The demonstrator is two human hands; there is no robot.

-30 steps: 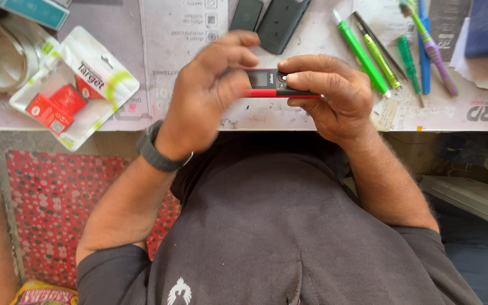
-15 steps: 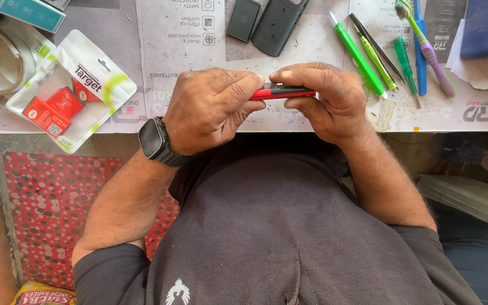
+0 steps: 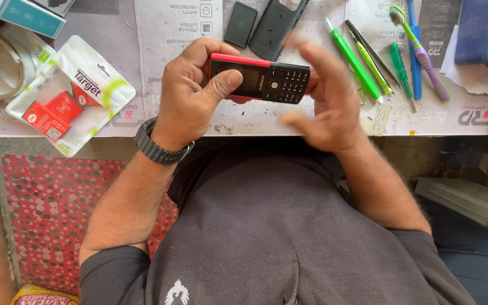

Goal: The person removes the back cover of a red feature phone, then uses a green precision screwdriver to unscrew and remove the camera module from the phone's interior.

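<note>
Left hand grips a keypad phone over the bench edge.

At 9 o'clock of the phone lies a white pouch (image 3: 69,96). The left hand (image 3: 190,99) is closed round the phone (image 3: 261,82), thumb across its screen end, keypad facing up. At 12 o'clock lie a battery (image 3: 240,24) and back cover (image 3: 275,25). The right hand (image 3: 326,96) is open, fingers spread and blurred, just beside the keypad end, holding nothing. Green pens (image 3: 362,59) lie at 2 o'clock. The phone looks light, stiff and smooth; the long edges seem the surest hold.
</note>
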